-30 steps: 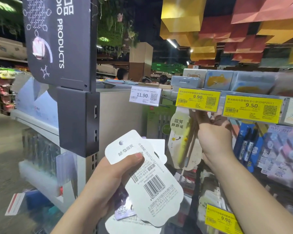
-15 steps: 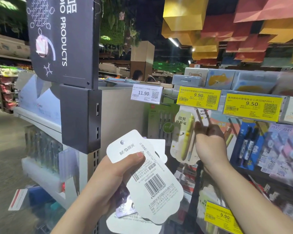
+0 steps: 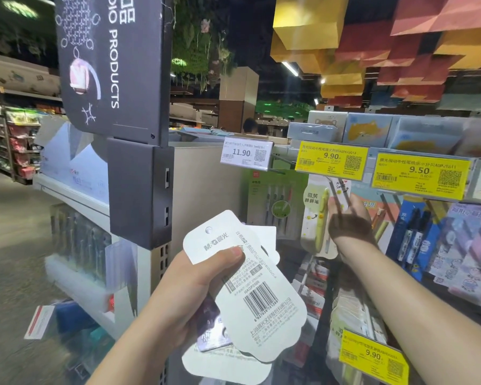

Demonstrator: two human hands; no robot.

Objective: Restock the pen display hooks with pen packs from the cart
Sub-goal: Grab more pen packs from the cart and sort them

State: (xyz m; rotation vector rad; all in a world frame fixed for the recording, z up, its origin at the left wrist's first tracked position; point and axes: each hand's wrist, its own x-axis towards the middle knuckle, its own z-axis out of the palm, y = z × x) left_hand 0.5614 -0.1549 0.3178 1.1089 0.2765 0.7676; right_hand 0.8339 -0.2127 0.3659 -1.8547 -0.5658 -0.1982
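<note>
3 price tags (image 3: 331,160) fronting stocked shop shelf (image 3: 478,173).

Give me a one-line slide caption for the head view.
Left hand holds a fan of white pen packs while the right hand reaches the hanging yellow-pen pack under a 9.90 tag.

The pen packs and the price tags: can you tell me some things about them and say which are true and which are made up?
1. The left hand holds a bunch of white pen packs. True.
2. The pack on top shows a barcode. True.
3. The right hand hangs idle. False: it is at the yellow pen pack on the display.
4. The white price tag reads 9.90. False: it reads 11.90.
5. A yellow price tag reads 9.50. True.
</note>
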